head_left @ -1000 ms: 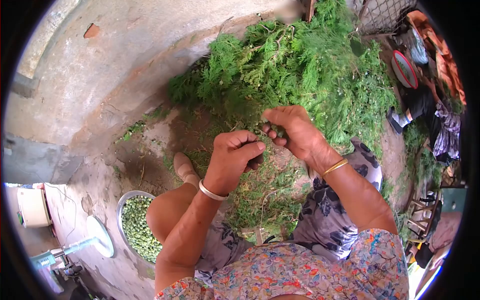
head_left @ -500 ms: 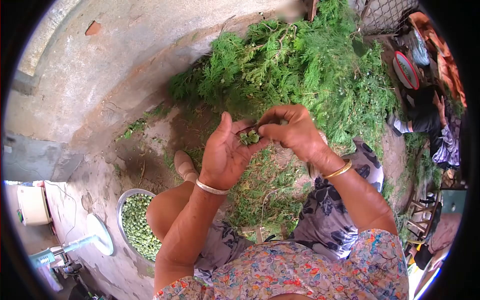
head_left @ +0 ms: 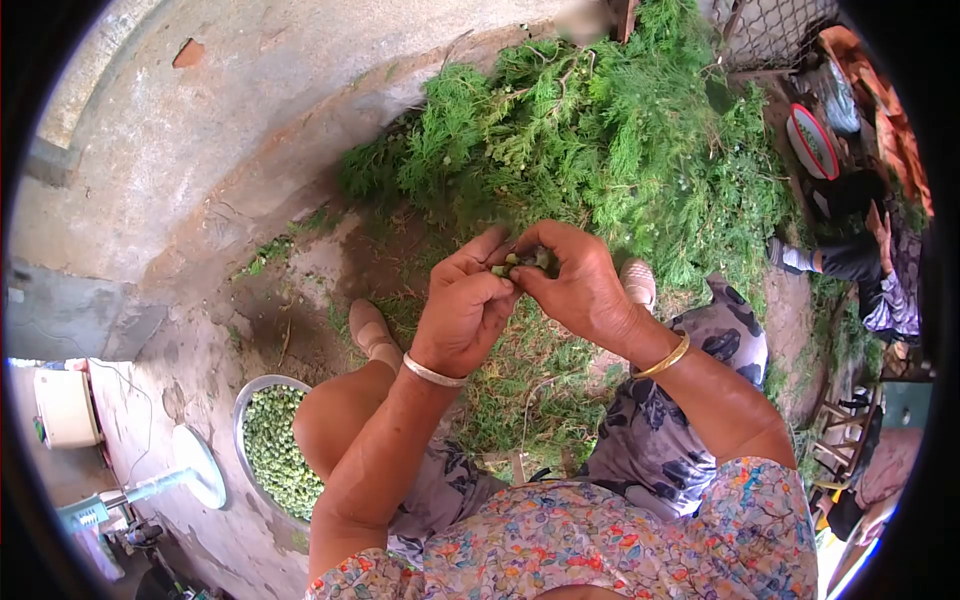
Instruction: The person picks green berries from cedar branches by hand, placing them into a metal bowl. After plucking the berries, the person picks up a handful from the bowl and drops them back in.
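My left hand (head_left: 462,312), with a silver bangle, is closed, thumb and fingers pinched on small green cones (head_left: 503,270). Touching its fingertips, my right hand (head_left: 582,288), which wears a gold bangle, pinches at the same little cluster. Some of what lies between the fingers is hidden. Both hands are held up in front of me, over ground strewn with green sprigs (head_left: 520,390). By my left knee stands a round metal basin (head_left: 240,432) filled with similar green cones (head_left: 280,450).
A big heap of cut evergreen branches (head_left: 600,140) lies ahead against the concrete wall (head_left: 230,120). A pale fan (head_left: 200,468) stands at the lower left. To the right another person (head_left: 860,240) sits near a red-rimmed tray (head_left: 811,140).
My left hand has gone from an opened palm with cones on its fingers to a closed pinch. The right hand has shifted slightly down, its fingertips now meeting the left's.
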Motion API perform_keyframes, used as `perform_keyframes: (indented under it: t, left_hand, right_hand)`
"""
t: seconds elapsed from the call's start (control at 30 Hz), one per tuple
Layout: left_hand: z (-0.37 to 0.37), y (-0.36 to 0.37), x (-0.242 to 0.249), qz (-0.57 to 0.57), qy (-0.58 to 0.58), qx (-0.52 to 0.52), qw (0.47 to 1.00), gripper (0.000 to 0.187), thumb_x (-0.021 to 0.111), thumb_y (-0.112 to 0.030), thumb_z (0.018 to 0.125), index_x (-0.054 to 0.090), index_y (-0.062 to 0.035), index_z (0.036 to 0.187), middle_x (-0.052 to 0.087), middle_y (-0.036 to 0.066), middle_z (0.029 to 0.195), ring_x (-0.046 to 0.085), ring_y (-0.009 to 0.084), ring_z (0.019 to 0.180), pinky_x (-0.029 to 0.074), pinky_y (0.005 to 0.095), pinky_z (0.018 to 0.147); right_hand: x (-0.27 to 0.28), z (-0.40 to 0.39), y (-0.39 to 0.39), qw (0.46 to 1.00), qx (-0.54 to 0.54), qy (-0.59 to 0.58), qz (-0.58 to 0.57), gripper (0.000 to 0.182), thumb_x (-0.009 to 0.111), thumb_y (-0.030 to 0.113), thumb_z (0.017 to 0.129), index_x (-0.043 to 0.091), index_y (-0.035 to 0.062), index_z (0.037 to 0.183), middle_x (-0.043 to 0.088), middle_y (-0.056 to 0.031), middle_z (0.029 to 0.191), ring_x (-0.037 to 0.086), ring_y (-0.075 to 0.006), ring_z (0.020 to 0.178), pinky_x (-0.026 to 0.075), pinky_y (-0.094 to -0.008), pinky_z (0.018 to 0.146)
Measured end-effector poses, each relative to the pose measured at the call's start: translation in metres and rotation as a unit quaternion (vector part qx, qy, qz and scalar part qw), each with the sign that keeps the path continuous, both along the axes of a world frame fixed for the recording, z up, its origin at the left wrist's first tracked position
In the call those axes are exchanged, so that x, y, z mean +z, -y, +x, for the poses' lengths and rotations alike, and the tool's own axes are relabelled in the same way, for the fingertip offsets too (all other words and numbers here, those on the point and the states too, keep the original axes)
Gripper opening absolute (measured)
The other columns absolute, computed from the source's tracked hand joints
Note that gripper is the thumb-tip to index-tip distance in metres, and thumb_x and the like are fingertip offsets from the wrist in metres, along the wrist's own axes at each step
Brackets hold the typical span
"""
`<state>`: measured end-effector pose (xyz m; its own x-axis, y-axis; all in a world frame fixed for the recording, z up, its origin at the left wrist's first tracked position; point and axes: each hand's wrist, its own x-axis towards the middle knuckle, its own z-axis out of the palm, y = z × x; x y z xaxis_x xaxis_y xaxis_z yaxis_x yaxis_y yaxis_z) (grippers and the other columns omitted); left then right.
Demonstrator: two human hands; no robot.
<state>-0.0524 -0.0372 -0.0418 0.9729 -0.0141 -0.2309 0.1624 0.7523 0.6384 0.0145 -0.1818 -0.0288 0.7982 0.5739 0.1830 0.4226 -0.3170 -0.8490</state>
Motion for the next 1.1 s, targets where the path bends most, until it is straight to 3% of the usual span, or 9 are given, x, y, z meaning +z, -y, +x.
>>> perform_keyframes:
  t: [0.07, 0.1, 0.3, 0.37, 0.47, 0.6, 0.77, 0.87, 1.1]
  left_hand:
    - [0.0, 0.001, 0.002, 0.006, 0.002, -0.004, 1.0, 0.057, 0.041, 0.014, 0.074, 0.033, 0.0109, 0.131, 0.046, 0.019, 0.129, 0.055, 0.0214, 0.106, 0.048, 0.0295, 0.086]
    - [0.001, 0.002, 0.003, 0.014, 0.01, -0.005, 1.0, 0.058, 0.041, 0.014, 0.074, 0.032, 0.0106, 0.132, 0.046, 0.019, 0.129, 0.055, 0.0199, 0.104, 0.048, 0.0279, 0.085]
    - [-0.002, 0.005, 0.009, 0.081, 0.018, -0.034, 0.996, 0.061, 0.04, 0.014, 0.074, 0.03, 0.0091, 0.135, 0.048, 0.014, 0.126, 0.054, 0.0147, 0.098, 0.047, 0.0259, 0.082]
    - [-0.003, 0.008, 0.01, 0.084, 0.005, -0.033, 0.996, 0.061, 0.04, 0.014, 0.074, 0.03, 0.0087, 0.134, 0.049, 0.013, 0.124, 0.053, 0.0138, 0.097, 0.047, 0.0263, 0.082]
    - [-0.002, 0.01, 0.012, 0.067, -0.013, -0.01, 0.998, 0.059, 0.041, 0.013, 0.075, 0.033, 0.0088, 0.133, 0.052, 0.011, 0.117, 0.053, 0.0149, 0.098, 0.047, 0.0287, 0.084]
    - [-0.001, 0.009, 0.016, 0.051, 0.008, 0.005, 0.999, 0.056, 0.041, 0.013, 0.076, 0.035, 0.0083, 0.131, 0.052, 0.01, 0.114, 0.053, 0.0164, 0.101, 0.047, 0.0304, 0.088]
    - [-0.005, 0.005, 0.018, 0.088, -0.028, -0.013, 0.996, 0.056, 0.042, 0.012, 0.077, 0.036, 0.0063, 0.132, 0.052, 0.009, 0.113, 0.053, 0.0165, 0.103, 0.047, 0.03, 0.088]
    - [-0.006, 0.007, 0.013, 0.095, -0.027, -0.022, 0.995, 0.057, 0.042, 0.012, 0.077, 0.035, 0.0049, 0.133, 0.051, 0.009, 0.115, 0.053, 0.0164, 0.103, 0.048, 0.0287, 0.087]
    - [-0.006, 0.008, 0.018, 0.085, -0.012, -0.012, 0.996, 0.057, 0.042, 0.012, 0.077, 0.031, 0.0092, 0.133, 0.05, 0.011, 0.119, 0.054, 0.0152, 0.101, 0.047, 0.0282, 0.09]
  right_hand:
    - [0.004, -0.001, 0.0, 0.999, -0.004, -0.018, 0.029, 0.021, 0.066, 0.002, 0.069, 0.057, -0.002, 0.088, 0.058, -0.0184, 0.079, 0.059, -0.0353, 0.073, 0.047, -0.0398, 0.061]
    - [0.007, -0.002, -0.001, 0.999, -0.005, -0.018, 0.029, 0.021, 0.066, 0.002, 0.069, 0.057, -0.002, 0.088, 0.058, -0.0184, 0.079, 0.059, -0.0353, 0.073, 0.047, -0.0398, 0.061]
    - [0.006, -0.001, 0.002, 0.999, -0.007, 0.036, 0.014, 0.018, 0.064, 0.002, 0.069, 0.058, -0.0043, 0.085, 0.06, -0.0174, 0.077, 0.062, -0.0276, 0.068, 0.047, -0.0338, 0.056]
    - [0.007, 0.001, 0.003, 0.995, -0.012, -0.095, 0.0, 0.016, 0.063, 0.003, 0.07, 0.059, -0.005, 0.084, 0.06, -0.0146, 0.07, 0.06, -0.0168, 0.06, 0.046, -0.0295, 0.052]
    - [0.004, 0.007, 0.002, 0.986, -0.031, -0.15, 0.065, 0.015, 0.062, 0.004, 0.07, 0.06, -0.0051, 0.082, 0.059, -0.0118, 0.063, 0.054, -0.0092, 0.056, 0.045, -0.0277, 0.05]
    - [0.015, 0.012, 0.005, 0.976, -0.049, -0.201, 0.073, 0.017, 0.064, 0.006, 0.071, 0.059, -0.0053, 0.082, 0.06, -0.0117, 0.065, 0.055, -0.0087, 0.059, 0.046, -0.0287, 0.051]
    - [-0.003, 0.006, 0.002, 0.999, -0.017, -0.019, 0.023, 0.019, 0.067, 0.008, 0.071, 0.059, -0.0053, 0.081, 0.06, -0.0162, 0.066, 0.06, -0.0158, 0.058, 0.047, -0.0307, 0.051]
    - [0.002, 0.006, 0.001, 0.998, -0.025, -0.049, 0.008, 0.019, 0.068, 0.009, 0.07, 0.059, -0.0053, 0.08, 0.059, -0.0176, 0.064, 0.057, -0.0178, 0.054, 0.046, -0.0317, 0.05]
    - [0.012, 0.014, 0.004, 0.996, -0.013, -0.084, 0.0, 0.017, 0.07, 0.008, 0.07, 0.06, -0.0045, 0.076, 0.059, -0.0097, 0.062, 0.054, -0.0101, 0.056, 0.043, -0.0279, 0.047]
